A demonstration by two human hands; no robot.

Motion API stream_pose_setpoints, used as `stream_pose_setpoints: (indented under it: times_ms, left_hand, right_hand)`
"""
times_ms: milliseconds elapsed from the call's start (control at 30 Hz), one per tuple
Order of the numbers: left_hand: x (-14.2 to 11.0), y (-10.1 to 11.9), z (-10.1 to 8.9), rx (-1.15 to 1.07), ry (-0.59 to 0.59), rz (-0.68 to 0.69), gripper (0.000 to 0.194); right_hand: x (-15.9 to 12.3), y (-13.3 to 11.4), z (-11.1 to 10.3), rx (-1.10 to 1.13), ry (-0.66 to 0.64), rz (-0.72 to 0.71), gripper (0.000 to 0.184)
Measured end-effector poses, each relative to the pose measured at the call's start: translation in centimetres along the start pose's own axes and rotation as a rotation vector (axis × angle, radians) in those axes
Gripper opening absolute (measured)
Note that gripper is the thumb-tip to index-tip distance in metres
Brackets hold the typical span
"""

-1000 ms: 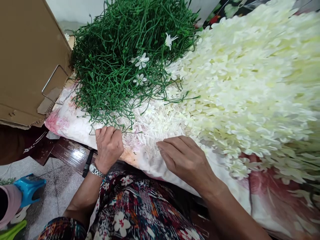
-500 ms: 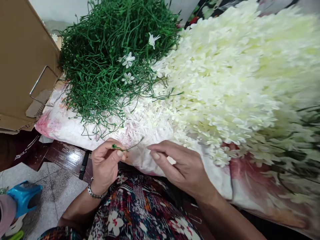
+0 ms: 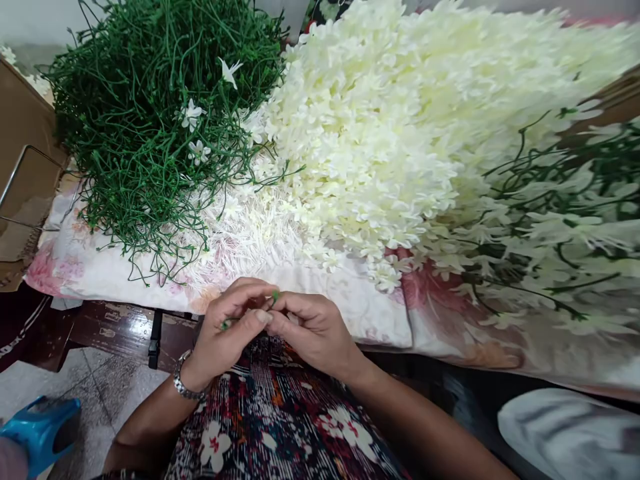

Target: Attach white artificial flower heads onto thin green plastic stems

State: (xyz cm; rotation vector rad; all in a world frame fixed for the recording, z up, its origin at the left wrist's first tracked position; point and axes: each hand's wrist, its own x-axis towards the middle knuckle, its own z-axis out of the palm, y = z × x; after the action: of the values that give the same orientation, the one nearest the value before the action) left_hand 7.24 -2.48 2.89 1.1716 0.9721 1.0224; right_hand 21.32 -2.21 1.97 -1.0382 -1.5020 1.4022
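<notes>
My left hand (image 3: 231, 331) is closed in a pinch on a small green artificial flower stem (image 3: 275, 298); bits of it show at the fingertips and by the palm. Against it, my right hand (image 3: 314, 331) has thumb and forefinger pressed together at the same stem, and the fingers hide most of it. Beyond my hands lies a heap of loose green stems (image 3: 165, 113), with a few white flowers on top. Right of that spreads a large pile of cream-white petal blossoms (image 3: 370, 140). Thin white stamen-like strands (image 3: 240, 233) lie between the two.
A floral cloth (image 3: 350, 307) covers the work surface. Finished-looking white flowers on green stems (image 3: 565, 247) lie at the right. A cardboard box (image 3: 25, 120) stands at the left, and a blue plastic stool (image 3: 43, 430) is on the floor.
My right hand has moved left to meet my left hand at the stem. The view has turned to the right, showing more of the stemmed flowers.
</notes>
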Motion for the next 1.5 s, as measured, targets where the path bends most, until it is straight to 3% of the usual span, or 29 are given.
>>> stream_pose_setpoints:
  times_ms: [100,300,500,633,733,933,1167,1267,1367,1433,1500]
  left_hand:
    - [0.4,-0.1,0.4,-0.015,0.005,-0.002,0.019]
    - [0.1,-0.6,0.6,0.002,0.129,-0.001,0.01]
    - [-0.6,-0.3,-0.9,-0.011,0.302,-0.045,0.006]
    - [-0.4,-0.8,-1.5,-0.111,0.284,-0.103,0.007]
    - [-0.1,-1.1,-1.4,-0.13,0.297,-0.102,0.007]
    - [0.3,-1.0,-1.1,-0.124,0.285,-0.094,0.006]
    - [1.4,-1.3,-0.3,-0.008,0.22,-0.082,0.01]
    - [2.2,-1.5,0.4,0.114,0.185,-0.054,0.01]
    - [2.7,-1.5,1.0,0.282,0.098,-0.037,0.008]
    - [3.0,-1.5,1.3,0.365,0.056,-0.026,0.007]
    - [3.0,-1.4,1.6,0.41,0.049,-0.01,0.006]
  right_hand:
    - [-0.1,0.1,0.2,-0.235,0.012,-0.092,0.025]
    - [-0.3,0.1,0.4,-0.595,0.035,-0.298,0.027]
    - [0.9,0.1,-2.4,-0.924,0.112,-0.398,0.011]
    - [2.2,0.2,-3.0,-1.067,0.048,-0.399,0.016]
    - [2.8,0.4,-1.9,-1.168,-0.027,-0.379,0.017]
    - [2.9,1.3,0.0,-1.331,-0.001,-0.325,0.015]
    - [1.6,1.0,-2.1,-1.273,-0.037,-0.33,0.014]
    - [0.9,0.7,-3.8,-1.225,0.036,-0.357,0.015]
    - [0.5,0.6,-5.8,-1.284,0.212,-0.371,0.013]
    - [0.4,0.5,-6.8,-1.379,0.323,-0.318,0.012]
    - [0.5,0.6,-7.5,-1.477,0.342,-0.238,0.012]
